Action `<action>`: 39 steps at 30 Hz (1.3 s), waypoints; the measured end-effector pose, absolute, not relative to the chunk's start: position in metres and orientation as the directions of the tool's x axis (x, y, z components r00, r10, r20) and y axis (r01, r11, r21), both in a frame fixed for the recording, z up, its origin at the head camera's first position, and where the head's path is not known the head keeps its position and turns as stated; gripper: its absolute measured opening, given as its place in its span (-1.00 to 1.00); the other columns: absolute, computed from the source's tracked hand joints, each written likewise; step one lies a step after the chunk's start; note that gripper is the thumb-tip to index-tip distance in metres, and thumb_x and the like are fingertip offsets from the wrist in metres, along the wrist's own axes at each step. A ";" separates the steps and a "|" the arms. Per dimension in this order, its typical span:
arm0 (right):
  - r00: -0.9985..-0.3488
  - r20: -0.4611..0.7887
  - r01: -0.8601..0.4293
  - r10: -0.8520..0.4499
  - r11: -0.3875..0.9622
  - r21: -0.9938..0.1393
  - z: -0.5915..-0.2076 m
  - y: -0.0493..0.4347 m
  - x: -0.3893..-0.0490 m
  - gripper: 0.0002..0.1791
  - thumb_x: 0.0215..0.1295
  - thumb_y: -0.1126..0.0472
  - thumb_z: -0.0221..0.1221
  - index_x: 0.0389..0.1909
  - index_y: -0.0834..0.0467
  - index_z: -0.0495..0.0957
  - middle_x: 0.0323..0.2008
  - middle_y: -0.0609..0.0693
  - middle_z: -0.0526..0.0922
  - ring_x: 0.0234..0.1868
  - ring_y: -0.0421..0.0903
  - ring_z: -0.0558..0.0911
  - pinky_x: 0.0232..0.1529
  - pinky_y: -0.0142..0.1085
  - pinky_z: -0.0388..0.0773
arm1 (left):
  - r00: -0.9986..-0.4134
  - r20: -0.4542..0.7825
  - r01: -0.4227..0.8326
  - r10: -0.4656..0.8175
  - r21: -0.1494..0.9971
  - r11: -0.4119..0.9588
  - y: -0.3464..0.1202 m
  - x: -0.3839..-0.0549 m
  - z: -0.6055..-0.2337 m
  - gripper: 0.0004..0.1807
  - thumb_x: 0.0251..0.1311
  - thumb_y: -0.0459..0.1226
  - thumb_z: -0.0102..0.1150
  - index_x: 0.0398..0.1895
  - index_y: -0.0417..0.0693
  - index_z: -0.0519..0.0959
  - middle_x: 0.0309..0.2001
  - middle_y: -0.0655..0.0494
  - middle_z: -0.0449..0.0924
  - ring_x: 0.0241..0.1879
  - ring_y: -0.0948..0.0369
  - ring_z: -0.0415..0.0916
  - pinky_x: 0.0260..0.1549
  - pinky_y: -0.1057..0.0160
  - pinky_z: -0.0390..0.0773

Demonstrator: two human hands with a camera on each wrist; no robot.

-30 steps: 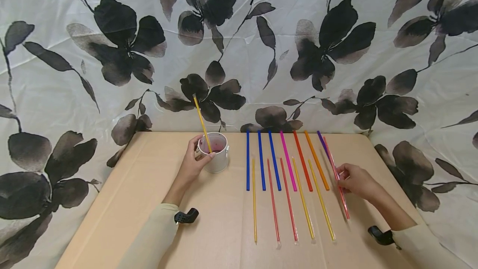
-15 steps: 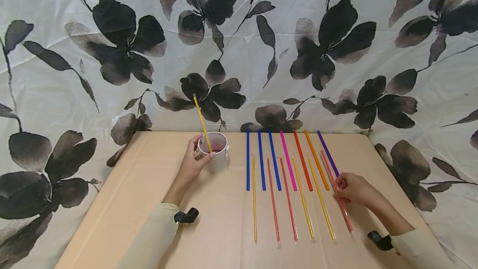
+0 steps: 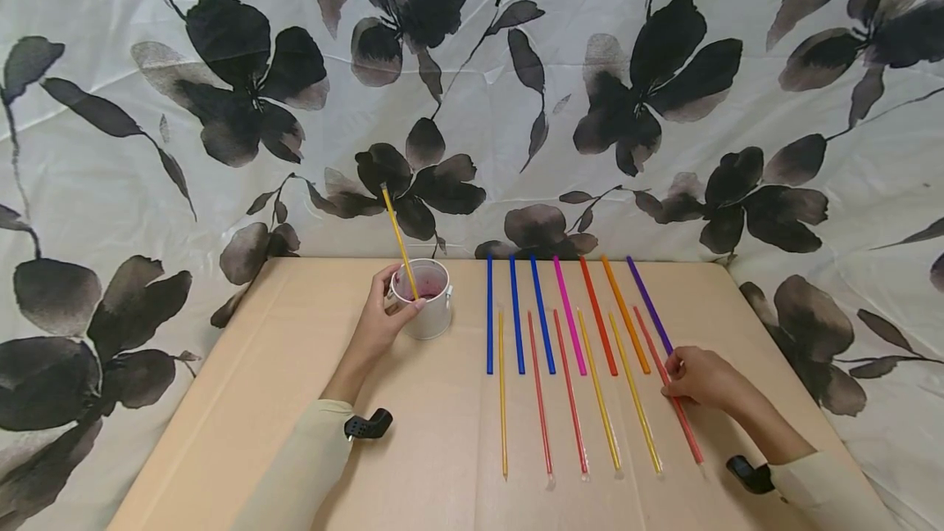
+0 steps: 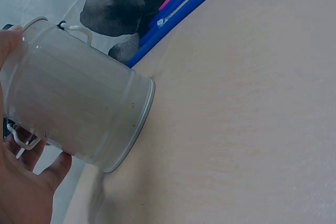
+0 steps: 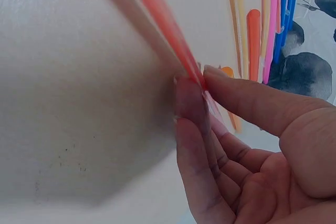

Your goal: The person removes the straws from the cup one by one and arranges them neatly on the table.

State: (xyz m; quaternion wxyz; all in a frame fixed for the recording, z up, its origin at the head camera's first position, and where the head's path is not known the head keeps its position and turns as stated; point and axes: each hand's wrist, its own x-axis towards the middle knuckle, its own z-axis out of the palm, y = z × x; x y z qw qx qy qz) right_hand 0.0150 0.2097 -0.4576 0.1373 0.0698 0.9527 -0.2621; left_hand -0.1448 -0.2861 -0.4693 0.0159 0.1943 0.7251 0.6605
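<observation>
My left hand grips a small white metal bucket, fingers around its far left side and the thumb by the rim. A slim yellow stick leans up out of the bucket. At the right of the table, my right hand pinches a slim red stick between thumb and fingertips; its lower end looks clear. The stick lies slantwise beside a thicker purple stick, whose near end is close to the fingers. In the left wrist view, the bucket appears tilted by the camera angle.
Thick blue, pink, red and orange sticks form a row along the table's back edge. Nearer lie slim yellow and red ones. A flowered cloth hangs behind the table.
My right hand has drawn the red stick toward me and slightly right, off the purple stick it overlapped, then nearly stopped. The left hand and the bucket stay in place.
</observation>
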 end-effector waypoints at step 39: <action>-0.991 -0.136 0.069 -0.010 0.825 -0.561 -0.421 0.168 -0.041 -0.80 0.36 0.19 0.29 -0.22 0.27 0.56 -0.45 0.09 0.63 -0.47 0.00 0.64 -0.51 -0.26 0.59 | -0.927 0.234 0.263 0.294 0.963 0.064 -0.282 -0.152 -0.469 -0.14 0.28 -0.31 0.34 0.54 -0.18 0.07 0.44 -0.29 0.13 0.47 -0.15 0.08 0.41 -0.25 0.26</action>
